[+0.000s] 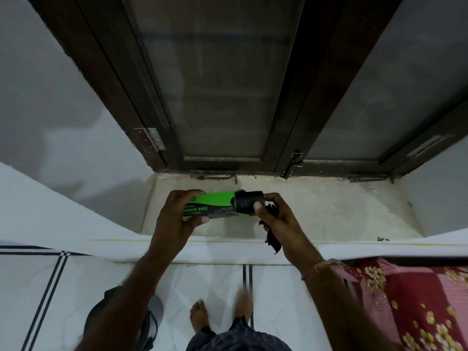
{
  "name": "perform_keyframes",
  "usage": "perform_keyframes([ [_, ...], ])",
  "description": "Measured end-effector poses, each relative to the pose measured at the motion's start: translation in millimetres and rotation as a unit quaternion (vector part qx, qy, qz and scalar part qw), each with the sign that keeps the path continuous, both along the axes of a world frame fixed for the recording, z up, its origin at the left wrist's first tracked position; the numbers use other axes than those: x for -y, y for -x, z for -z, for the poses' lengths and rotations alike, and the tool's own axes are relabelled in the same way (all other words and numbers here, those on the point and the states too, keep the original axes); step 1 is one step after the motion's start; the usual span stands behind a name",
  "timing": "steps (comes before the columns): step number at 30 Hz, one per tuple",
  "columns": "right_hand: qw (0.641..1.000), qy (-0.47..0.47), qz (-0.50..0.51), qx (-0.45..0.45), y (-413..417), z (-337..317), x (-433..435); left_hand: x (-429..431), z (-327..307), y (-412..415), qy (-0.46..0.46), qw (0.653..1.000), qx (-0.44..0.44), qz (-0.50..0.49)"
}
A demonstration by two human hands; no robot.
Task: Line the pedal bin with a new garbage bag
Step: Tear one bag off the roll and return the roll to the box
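My left hand [177,219] grips a green and black box [215,205] marked "garbage bags", held level above a stone window sill. A black roll of bags [247,202] sticks out of the box's right end. My right hand [274,219] pinches that roll with thumb and fingers. A loose black bag piece [273,240] hangs down from the right palm. A dark grey rounded thing [149,317], perhaps the pedal bin, stands on the floor at the lower left, mostly hidden by my left forearm.
A dark wooden window frame [162,122] with frosted panes rises behind the stone sill [329,211]. White walls flank it. A bed with a red floral cover [410,300] is at the right. My bare feet [200,317] stand on white tiles.
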State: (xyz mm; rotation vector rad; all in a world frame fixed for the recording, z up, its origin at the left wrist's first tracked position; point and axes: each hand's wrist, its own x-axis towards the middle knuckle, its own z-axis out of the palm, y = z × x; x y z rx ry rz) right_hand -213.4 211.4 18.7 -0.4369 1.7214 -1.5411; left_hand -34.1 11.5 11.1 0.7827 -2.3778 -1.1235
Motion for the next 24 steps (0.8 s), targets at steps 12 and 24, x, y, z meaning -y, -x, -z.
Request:
perform_keyframes([
  [12,0.993,0.045,0.007,-0.112,-27.8,9.9,29.0,-13.3,4.3,-6.2,-0.055,0.996,-0.026,-0.072],
  [24,0.992,0.046,-0.011,-0.119,-20.1,3.6,27.0,4.5,7.8,-20.7,-0.088,0.992,-0.055,-0.077],
])
